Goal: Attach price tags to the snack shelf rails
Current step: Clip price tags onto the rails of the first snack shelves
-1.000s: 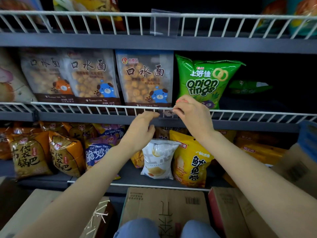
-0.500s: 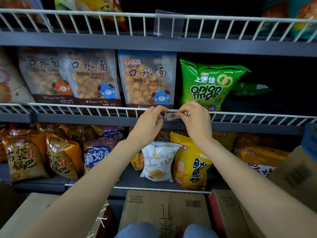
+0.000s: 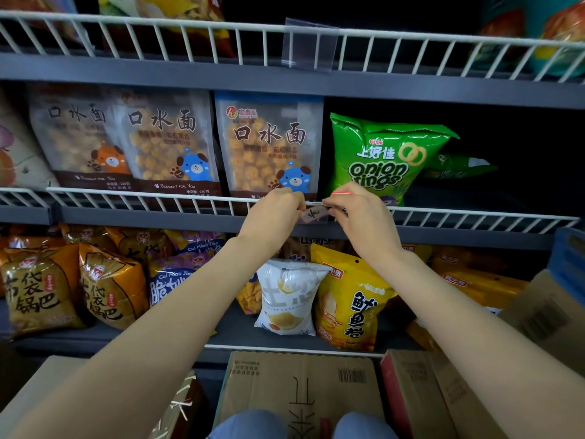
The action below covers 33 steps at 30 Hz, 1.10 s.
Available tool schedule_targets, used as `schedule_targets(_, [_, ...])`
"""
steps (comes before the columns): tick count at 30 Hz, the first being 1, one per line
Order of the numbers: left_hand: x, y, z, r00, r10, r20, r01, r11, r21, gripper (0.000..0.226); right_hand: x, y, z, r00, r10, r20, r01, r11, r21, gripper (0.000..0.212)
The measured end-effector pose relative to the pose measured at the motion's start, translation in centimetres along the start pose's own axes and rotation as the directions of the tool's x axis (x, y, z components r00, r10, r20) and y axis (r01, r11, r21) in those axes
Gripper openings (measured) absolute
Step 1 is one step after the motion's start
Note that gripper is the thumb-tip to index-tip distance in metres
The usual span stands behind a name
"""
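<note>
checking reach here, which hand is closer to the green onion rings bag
Right. The right hand sits at the white wire rail just below the green onion rings bag, overlapping its lower left corner. The left hand is further left, below the clear noodle-snack pouch.

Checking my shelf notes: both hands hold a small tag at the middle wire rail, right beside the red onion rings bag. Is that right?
Not quite. In the head view the onion rings bag is green, not red. The rest holds: the left hand and right hand pinch the small tag at the middle wire rail.
</note>
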State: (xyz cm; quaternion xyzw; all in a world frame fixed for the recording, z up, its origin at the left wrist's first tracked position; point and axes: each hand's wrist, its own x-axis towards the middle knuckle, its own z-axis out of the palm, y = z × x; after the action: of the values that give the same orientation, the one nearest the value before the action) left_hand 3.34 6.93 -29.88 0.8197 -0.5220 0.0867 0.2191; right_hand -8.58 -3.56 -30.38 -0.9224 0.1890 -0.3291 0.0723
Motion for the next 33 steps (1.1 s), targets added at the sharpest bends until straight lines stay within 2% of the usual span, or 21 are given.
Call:
schedule_targets(3, [0.2,0.0,0.1,1.000,0.020,-0.013,-0.019,0.998,0.067,0.013,0.0,-0.2,0.4,0.999,-0.036,0.023,0.037,0.996,-0.080,0.022])
schedule_targets(7, [-0.1,0.0,0.4,0.998,0.035,-0.056,-0.029,0.993,0.111,0.008,-0.3,-0.3,0.9,1.000,-0.014,-0.010,0.012,0.989,-0.150,0.024])
schedule_targets(15, [0.0,0.8,-0.2,0.987,0.161,0.015,-0.155,0.916,0.370,0.027,-0.8,0.1,0.7,0.997,0.074,-0.038,-0.077,0.995,-0.064,0.029])
schedule_targets(18, [0.1,0.8,-0.4,0.982,0.184,0.050,-0.189,0.908,0.375,0.030,-0.7,0.2,0.6,0.997,0.074,-0.007,-0.075,0.994,-0.085,0.030])
schedule_targets(22, [-0.3,1.2,-0.7,0.974,0.221,0.041,-0.220,0.907,0.360,0.052,-0.4,0.1,0.4,0.996,0.092,0.021,-0.089,0.991,-0.102,0.030])
schedule_targets(31, [-0.2,0.7,0.5,0.990,0.138,-0.018,-0.118,0.903,0.414,0.028,-0.4,-0.2,0.1,0.996,0.087,0.029,-0.082,0.987,-0.136,0.030])
schedule_targets(33, [-0.5,0.8,0.9,0.983,0.163,-0.087,-0.111,0.895,0.432,0.025,-0.4,-0.1,0.1,0.996,0.083,0.024,-0.079,0.987,-0.142,0.031])
